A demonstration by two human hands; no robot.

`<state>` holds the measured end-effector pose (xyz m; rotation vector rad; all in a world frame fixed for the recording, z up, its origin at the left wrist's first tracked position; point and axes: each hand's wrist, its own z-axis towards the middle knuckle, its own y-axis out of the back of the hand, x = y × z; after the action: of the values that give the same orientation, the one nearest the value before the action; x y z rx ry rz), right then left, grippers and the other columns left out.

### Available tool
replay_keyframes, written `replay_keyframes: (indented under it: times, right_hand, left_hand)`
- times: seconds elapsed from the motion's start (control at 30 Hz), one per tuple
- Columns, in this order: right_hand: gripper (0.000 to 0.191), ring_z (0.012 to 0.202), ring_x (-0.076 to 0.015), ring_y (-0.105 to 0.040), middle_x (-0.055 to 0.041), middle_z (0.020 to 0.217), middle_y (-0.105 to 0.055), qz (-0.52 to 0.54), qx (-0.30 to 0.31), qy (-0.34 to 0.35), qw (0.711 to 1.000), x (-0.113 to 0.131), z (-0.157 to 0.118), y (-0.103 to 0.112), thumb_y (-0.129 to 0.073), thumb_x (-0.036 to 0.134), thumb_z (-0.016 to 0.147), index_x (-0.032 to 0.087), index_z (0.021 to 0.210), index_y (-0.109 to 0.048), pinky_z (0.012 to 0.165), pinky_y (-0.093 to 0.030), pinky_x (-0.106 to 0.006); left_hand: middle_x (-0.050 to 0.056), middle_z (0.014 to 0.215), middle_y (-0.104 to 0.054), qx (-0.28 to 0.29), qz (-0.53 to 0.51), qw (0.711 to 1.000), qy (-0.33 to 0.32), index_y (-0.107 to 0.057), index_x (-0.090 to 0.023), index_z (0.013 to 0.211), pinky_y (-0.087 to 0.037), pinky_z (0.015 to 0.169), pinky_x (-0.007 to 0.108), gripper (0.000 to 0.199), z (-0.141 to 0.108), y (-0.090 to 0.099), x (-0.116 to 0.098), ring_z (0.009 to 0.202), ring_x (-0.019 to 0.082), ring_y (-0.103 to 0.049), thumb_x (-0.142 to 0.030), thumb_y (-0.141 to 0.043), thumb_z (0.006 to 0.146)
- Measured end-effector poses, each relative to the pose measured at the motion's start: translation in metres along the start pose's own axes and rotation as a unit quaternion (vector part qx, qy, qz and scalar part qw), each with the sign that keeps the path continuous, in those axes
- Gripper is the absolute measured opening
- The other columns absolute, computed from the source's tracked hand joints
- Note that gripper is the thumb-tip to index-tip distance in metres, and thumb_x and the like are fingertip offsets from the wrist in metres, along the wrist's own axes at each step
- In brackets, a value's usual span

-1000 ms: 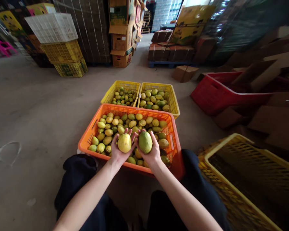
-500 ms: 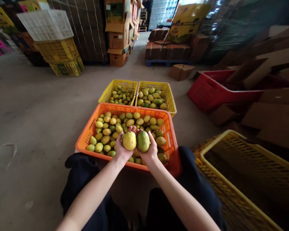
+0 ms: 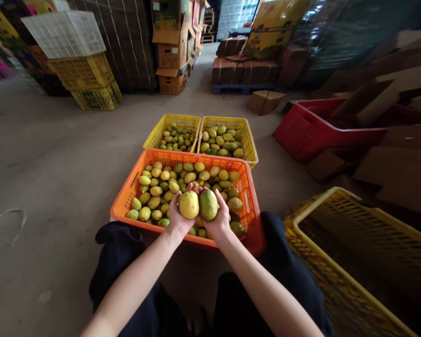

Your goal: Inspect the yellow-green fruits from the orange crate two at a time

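Note:
A yellow lemon (image 3: pixel 188 205) rests in my left hand (image 3: pixel 178 219), with the fingers curled around its far side. Beside it, my right hand (image 3: pixel 219 220) cups a green lemon (image 3: pixel 208 205). The two fruits are side by side, nearly touching, with the hands close together. Both hands are over an orange plastic crate (image 3: pixel 126 189), which holds many yellow and green lemons (image 3: pixel 156 191). Some of the fruit in the crate is hidden beneath my hands and wrists.
Beyond the orange crate stand two yellow crates (image 3: pixel 250 140) with more lemons. A larger yellow basket (image 3: pixel 365 252) is at my right, near a red crate (image 3: pixel 301 133) and loose cardboard (image 3: pixel 400 173). Stacked crates (image 3: pixel 86 72) and cartons (image 3: pixel 170 56) stand farther back.
Both hands keep hold of the same two lemons in nearly the same place. Only the camera view has shifted very slightly.

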<state>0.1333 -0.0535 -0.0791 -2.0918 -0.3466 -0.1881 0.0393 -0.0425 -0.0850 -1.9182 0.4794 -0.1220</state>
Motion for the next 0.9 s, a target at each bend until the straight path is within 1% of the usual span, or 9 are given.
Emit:
replay_keyframes:
  times: [0.13, 0.33, 0.5, 0.73, 0.9]
  right_hand:
    - [0.017, 0.073, -0.0179, -0.07, 0.0012, 0.076, -0.074, 0.005, 0.005, -0.001, 1.0, 0.0007, 0.0014, 0.0004, -0.059, 0.033, 0.079, 0.02, 0.083, -0.07, 0.078, -0.057, -0.032]
    - [0.017, 0.076, -0.0192, -0.071, 0.0009, 0.075, -0.074, 0.006, 0.004, 0.001, 1.0, 0.0013, 0.0, -0.0013, -0.058, 0.032, 0.079, 0.02, 0.084, -0.069, 0.077, -0.057, -0.034]
    - [0.016, 0.079, -0.02, -0.071, 0.0003, 0.073, -0.073, 0.014, -0.011, -0.007, 1.0, 0.0014, -0.0015, -0.0031, -0.057, 0.03, 0.079, 0.02, 0.085, -0.069, 0.077, -0.057, -0.034]
    - [0.016, 0.072, -0.019, -0.07, -0.0005, 0.072, -0.073, 0.008, -0.012, -0.013, 1.0, 0.0019, -0.0021, -0.0035, -0.057, 0.03, 0.08, 0.019, 0.081, -0.069, 0.075, -0.058, -0.033]
    - [0.015, 0.071, -0.0183, -0.07, 0.0007, 0.07, -0.073, -0.005, -0.019, -0.012, 1.0, 0.0012, -0.0026, -0.0036, -0.058, 0.03, 0.079, 0.02, 0.079, -0.068, 0.073, -0.058, -0.031]
  left_hand:
    - [0.007, 0.112, -0.067, 0.013, -0.005, 1.0, 0.001, -0.06, -0.015, 0.121, -0.044, 0.096, 0.029, 0.041, 0.0005, 0.0026, 0.0002, 0.093, 0.016, -0.065, -0.025, -0.045, 0.083]
    - [0.007, 0.109, -0.068, -0.007, 0.006, 1.0, 0.001, -0.062, -0.015, 0.118, -0.046, 0.093, 0.028, 0.04, -0.0007, 0.0019, 0.0017, 0.091, 0.015, -0.065, -0.024, -0.044, 0.083]
    - [0.007, 0.105, -0.069, -0.012, -0.001, 1.0, -0.003, -0.064, -0.014, 0.114, -0.046, 0.093, 0.027, 0.037, -0.0009, 0.0018, 0.0024, 0.087, 0.014, -0.066, -0.023, -0.045, 0.083]
    - [0.007, 0.099, -0.071, -0.033, 0.001, 0.999, -0.01, -0.066, -0.014, 0.108, -0.047, 0.091, 0.027, 0.035, -0.003, -0.0016, 0.0048, 0.083, 0.014, -0.066, -0.02, -0.047, 0.08]
    - [0.007, 0.098, -0.071, -0.034, 0.0, 0.999, -0.012, -0.066, -0.013, 0.106, -0.047, 0.091, 0.027, 0.034, -0.0023, -0.0013, 0.0048, 0.084, 0.014, -0.066, -0.019, -0.048, 0.079]
